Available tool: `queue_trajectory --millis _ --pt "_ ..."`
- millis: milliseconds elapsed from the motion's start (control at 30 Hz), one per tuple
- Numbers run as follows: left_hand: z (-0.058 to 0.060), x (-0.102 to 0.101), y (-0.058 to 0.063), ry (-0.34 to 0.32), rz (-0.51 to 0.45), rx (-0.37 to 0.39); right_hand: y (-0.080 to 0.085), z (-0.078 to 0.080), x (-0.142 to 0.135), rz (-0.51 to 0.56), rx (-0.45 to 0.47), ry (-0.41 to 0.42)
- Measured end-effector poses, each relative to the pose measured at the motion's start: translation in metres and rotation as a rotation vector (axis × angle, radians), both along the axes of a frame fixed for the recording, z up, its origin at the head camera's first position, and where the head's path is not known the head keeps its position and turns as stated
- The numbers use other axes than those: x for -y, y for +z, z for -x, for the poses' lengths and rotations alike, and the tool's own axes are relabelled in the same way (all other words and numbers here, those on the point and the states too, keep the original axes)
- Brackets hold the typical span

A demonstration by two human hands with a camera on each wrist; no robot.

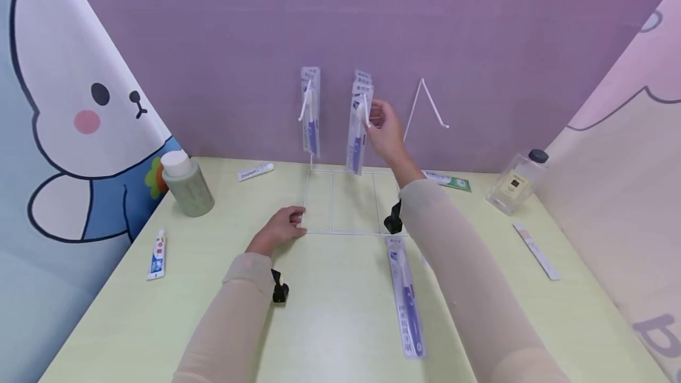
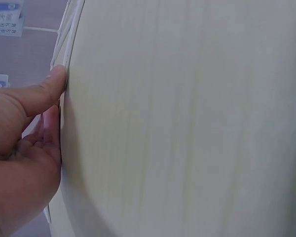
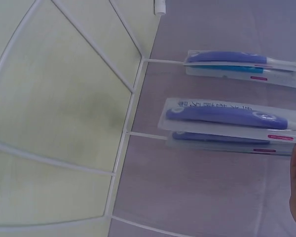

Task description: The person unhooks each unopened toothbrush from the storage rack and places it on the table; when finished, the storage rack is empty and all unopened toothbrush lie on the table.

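A white wire rack [image 1: 346,233] stands on the table with hooks at its back. My left hand [image 1: 281,227] grips the front left corner of its base; in the left wrist view the thumb [image 2: 54,81] lies against the wire. On the middle hook hang several packaged toothbrushes [image 1: 356,135], and my right hand [image 1: 387,135] pinches the right edge of the front one. The right wrist view has the fingers at the edge of that clear pack [image 3: 227,117]. Another packaged toothbrush [image 1: 311,126] hangs on the left hook. The right hook [image 1: 435,104] bears nothing.
A packaged toothbrush [image 1: 405,300] lies before the rack. Left of it are a green bottle [image 1: 188,188], a toothpaste tube [image 1: 157,256] and a small tube [image 1: 256,171]. To the right are a green box [image 1: 457,183], a glass bottle [image 1: 513,185] and a slim white packet [image 1: 537,252].
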State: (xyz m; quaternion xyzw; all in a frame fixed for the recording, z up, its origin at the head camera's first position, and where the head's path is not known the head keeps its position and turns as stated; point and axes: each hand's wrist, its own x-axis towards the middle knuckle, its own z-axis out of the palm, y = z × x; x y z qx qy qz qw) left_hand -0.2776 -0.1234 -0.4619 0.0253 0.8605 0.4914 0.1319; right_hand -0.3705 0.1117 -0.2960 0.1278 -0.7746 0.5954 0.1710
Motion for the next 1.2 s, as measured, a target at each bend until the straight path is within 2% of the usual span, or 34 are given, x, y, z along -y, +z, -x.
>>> queue_trajectory --millis 167,533,833,1200 --pt "-0.003 0.001 -0.001 0.005 0.004 -0.004 0.002 -0.005 -0.008 -0.075 -0.007 -0.007" --pt "-0.004 0.001 0.0 0.002 -0.006 0.01 0.001 -0.026 -0.038 -0.049 -0.008 0.056" --pt "-0.002 0.0 0.004 0.012 -0.015 0.03 -0.013 -0.054 -0.065 -0.001 0.137 0.129" --pt "-0.002 0.0 0.003 0.01 -0.022 0.039 -0.05 -0.086 -0.072 -0.014 0.323 0.27"
